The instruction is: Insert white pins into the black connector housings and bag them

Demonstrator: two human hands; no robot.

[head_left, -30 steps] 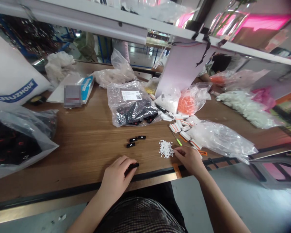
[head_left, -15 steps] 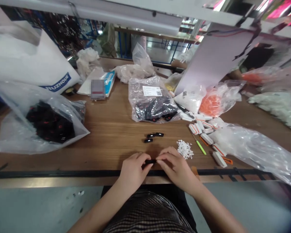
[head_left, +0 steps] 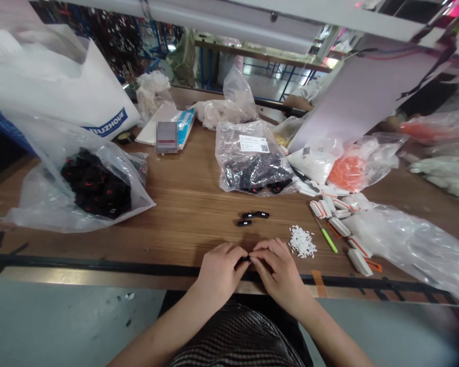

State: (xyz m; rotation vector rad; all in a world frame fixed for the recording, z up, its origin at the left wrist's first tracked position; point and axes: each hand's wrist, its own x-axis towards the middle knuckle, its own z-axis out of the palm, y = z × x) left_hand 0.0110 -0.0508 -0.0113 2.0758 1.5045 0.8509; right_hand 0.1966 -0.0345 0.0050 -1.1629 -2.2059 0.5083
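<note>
Near the table's front edge, my left hand point(head_left: 222, 265) is closed, pinching a small black plastic piece point(head_left: 245, 258) between thumb and fingers. My right hand point(head_left: 277, 262) meets it from the other side, thumb and fingertips pressed together at the piece's end. Whether a tiny part sits in those right fingertips is hidden. Just beyond the hands lie three similar black pieces with white marks point(head_left: 248, 219). A heap of tiny white plastic parts point(head_left: 302, 241) is spread to the right of my right hand, with a green-handled thin tool point(head_left: 329, 240) beside it.
At left stands an open clear bag of black parts point(head_left: 95, 186). A sealed bag of black parts point(head_left: 252, 163) lies farther back in the middle. White-and-orange cases point(head_left: 338, 219) and a clear plastic bag point(head_left: 409, 242) cover the right side. Black tape point(head_left: 137, 266) runs along the front edge.
The view has swung a little to the left, so the table things appear shifted right. My hands are still together, and less of the black piece shows between the fingers.
</note>
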